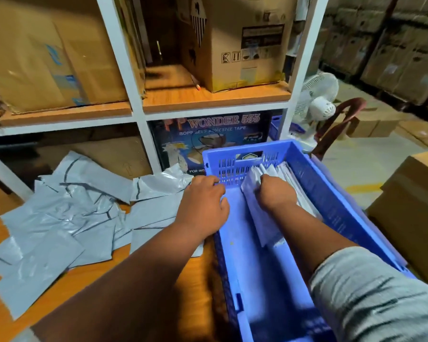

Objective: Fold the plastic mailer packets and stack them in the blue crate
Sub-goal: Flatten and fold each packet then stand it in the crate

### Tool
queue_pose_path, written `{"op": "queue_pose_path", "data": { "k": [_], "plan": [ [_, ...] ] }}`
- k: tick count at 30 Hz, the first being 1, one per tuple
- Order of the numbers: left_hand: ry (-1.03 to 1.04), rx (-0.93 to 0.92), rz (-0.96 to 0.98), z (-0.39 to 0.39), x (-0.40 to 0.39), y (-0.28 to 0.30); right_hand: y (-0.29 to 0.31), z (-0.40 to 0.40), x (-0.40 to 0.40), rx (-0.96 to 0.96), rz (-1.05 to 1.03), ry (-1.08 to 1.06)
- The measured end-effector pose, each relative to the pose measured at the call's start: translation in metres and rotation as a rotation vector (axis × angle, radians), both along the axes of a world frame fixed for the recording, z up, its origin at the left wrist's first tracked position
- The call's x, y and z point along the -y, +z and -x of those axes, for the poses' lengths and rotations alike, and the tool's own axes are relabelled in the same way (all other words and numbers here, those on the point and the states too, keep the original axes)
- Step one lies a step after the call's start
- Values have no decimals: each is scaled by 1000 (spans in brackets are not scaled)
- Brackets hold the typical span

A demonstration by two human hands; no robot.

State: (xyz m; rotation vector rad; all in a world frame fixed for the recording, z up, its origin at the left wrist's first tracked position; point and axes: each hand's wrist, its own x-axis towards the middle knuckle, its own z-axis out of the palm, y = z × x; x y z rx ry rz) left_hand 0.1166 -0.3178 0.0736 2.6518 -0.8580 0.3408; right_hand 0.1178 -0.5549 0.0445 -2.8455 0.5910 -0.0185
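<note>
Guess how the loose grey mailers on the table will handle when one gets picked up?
Probably floppy: the loose grey mailers lie creased and crumpled on the table, so one would likely sag from a single grip. Likely light, being thin flat sheets. Possibly slippery: their surface shines, and they overlap, so one may slide or drag neighbours along.
</note>
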Motion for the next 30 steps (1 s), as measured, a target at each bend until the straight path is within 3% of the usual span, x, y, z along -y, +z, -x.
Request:
{"op": "queue_pose_path", "data": {
  "k": [6, 11, 21, 27, 30],
  "plan": [
    [-4, -30, 47, 4, -2, 3, -6, -2, 3, 52, 8, -4],
    [-45, -101, 162, 0, -17, 6, 35, -10, -12, 187, 52, 24],
    [31, -25, 254, -13, -92, 40, 125, -20, -138, 375, 73, 207],
    [164, -65, 259, -19, -182, 29, 112, -19, -226, 284, 76, 372],
    [218, -116, 214, -17, -226, 9, 83, -14, -260, 97, 85, 452]
  ]
}}
